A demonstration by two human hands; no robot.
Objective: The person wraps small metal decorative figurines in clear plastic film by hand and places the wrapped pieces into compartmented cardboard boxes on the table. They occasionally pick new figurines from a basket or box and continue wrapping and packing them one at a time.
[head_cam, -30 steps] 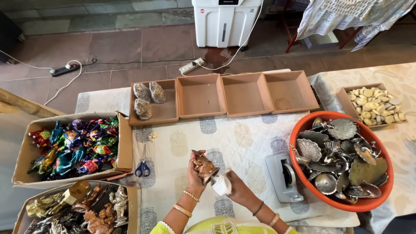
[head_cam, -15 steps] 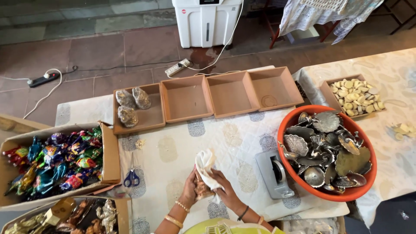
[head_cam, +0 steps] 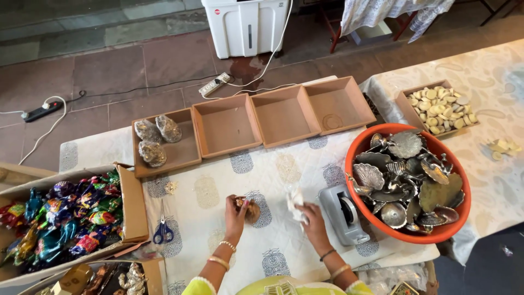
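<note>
The small brown figurine sits in your left hand, fingers closed around it, just above the printed tablecloth. Your right hand pinches a crumpled piece of clear plastic wrap, held up a little to the right of the figurine, the two hands near but apart.

Just right of your right hand stands a grey tape dispenser, and beyond it an orange tub heaped with silvery shell-shaped metal dishes. To the left of your left hand lie blue-handled scissors, and further left a cardboard box full of bright foil-wrapped pieces.

Ahead of both hands runs a row of four shallow brown trays; the leftmost one holds three wrapped items. Far to the right, another tray holds pale cream pieces.
</note>
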